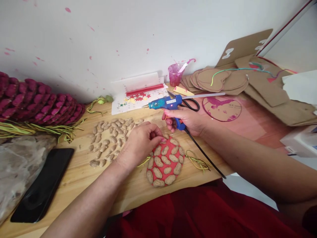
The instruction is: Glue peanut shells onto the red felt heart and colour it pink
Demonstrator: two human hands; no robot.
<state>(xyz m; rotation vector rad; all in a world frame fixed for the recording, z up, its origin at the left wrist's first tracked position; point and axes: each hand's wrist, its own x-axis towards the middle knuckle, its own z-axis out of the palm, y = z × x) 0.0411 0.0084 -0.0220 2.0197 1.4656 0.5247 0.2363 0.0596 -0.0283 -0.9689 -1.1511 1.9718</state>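
Observation:
My right hand [192, 120] is wrapped around the handle of a blue glue gun [170, 103]. The gun's nozzle points left, and a clear glue stick [204, 96] juts from its back. A red piece [165, 163] near the table's front edge is covered with peanuts in the shell, with green-yellow cords [199, 162] at its sides. At its top edge the fingertips of my left hand [142, 140] are closed on a peanut [162, 140], partly hidden by the fingers. Loose peanuts [106, 142] lie spread out left of that hand.
Stacked magenta pieces [37, 100], a black phone [42, 185] and a plastic bag [23, 172] occupy the left. Scissors [194, 103], a pink-stained cup [175, 75] and star-strewn paper [119, 107] sit behind. Cardboard cutouts [210, 79] pile up at right. The gun's black cable [205, 153] crosses the front edge.

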